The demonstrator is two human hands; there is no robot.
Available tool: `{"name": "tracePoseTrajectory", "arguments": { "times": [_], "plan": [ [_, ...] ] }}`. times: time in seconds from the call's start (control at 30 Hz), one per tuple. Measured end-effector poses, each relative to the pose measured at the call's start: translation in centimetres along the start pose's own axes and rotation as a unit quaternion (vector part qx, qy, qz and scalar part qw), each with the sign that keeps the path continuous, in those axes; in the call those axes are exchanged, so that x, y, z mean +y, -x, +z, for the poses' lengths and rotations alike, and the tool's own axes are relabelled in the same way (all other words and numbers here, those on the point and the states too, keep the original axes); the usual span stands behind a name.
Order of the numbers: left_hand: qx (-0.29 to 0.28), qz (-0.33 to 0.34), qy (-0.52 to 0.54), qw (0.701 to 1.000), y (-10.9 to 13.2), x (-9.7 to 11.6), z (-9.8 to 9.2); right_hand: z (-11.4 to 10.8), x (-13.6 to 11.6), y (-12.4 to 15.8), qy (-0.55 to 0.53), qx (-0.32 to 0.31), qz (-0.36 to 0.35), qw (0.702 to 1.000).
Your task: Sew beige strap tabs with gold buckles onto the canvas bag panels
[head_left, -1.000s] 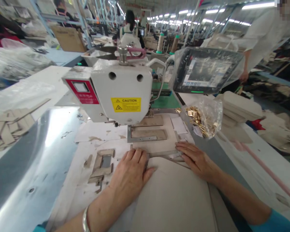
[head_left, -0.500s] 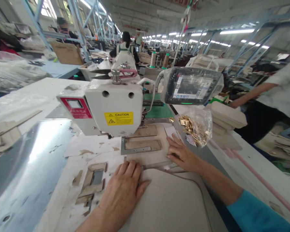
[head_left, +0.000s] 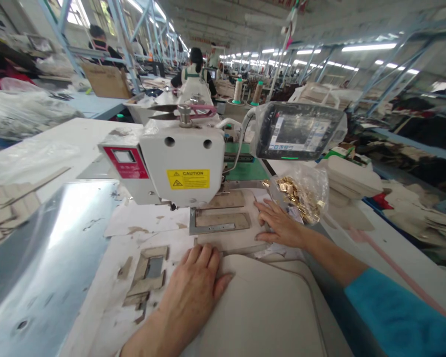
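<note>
My left hand [head_left: 193, 282] lies palm down with its fingers stretched forward, at the left edge of a beige rounded panel [head_left: 263, 302]. Its thumb rests on that panel's corner. Fingers spread, my right hand [head_left: 278, 225] presses on the right side of another beige piece [head_left: 223, 243] under the sewing machine head [head_left: 184, 161]. A metal clamp frame [head_left: 213, 228] sits over this piece, between the machine and my hands. Neither hand is wrapped round anything. The far edge of the piece is hidden by the machine.
Gold metal fittings in a clear plastic bag [head_left: 301, 196] lie just right of my right hand. Behind it stand a control screen [head_left: 299, 131] and a stack of beige panels [head_left: 351, 178]. Scissors [head_left: 167, 111] lie on the machine head. Taped cardboard guides [head_left: 146, 277] are at left.
My right hand has shifted slightly on the piece, its fingers spreading more. The left hand stays nearly in place. The co-worker at the right has gone out of view.
</note>
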State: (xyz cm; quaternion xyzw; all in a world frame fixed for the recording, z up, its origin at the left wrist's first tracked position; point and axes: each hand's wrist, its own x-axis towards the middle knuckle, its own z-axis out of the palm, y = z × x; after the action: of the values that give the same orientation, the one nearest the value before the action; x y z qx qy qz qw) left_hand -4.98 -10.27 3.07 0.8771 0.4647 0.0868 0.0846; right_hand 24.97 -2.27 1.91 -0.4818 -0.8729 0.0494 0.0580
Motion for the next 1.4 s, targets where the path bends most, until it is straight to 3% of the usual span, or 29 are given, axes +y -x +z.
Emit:
{"name": "tracePoseTrajectory", "arguments": {
  "times": [0.4, 0.6, 0.83, 1.2, 1.4],
  "plan": [
    [0.019, 0.008, -0.011, 1.0, 0.2, -0.1, 0.2, 0.9, 1.5, -0.5, -0.117, -0.019, 0.018, 0.993],
    [0.016, 0.0, -0.017, 1.0, 0.2, 0.3, 0.1, 0.8, 1.7, -1.3, -0.117, -0.054, 0.044, 0.991],
    [0.018, 0.002, -0.022, 1.0, 0.3, 0.4, 0.0, 0.9, 1.4, -0.7, -0.103, -0.012, 0.031, 0.994],
    [0.014, 0.005, -0.025, 1.0, 0.2, 0.3, -0.1, 0.2, 1.1, -0.9, -0.088, -0.019, 0.04, 0.995],
    [0.015, 0.009, -0.025, 1.0, 0.3, 0.1, 0.2, 0.8, -0.9, 2.9, -0.103, 0.058, -0.045, 0.992]
  ]
}}
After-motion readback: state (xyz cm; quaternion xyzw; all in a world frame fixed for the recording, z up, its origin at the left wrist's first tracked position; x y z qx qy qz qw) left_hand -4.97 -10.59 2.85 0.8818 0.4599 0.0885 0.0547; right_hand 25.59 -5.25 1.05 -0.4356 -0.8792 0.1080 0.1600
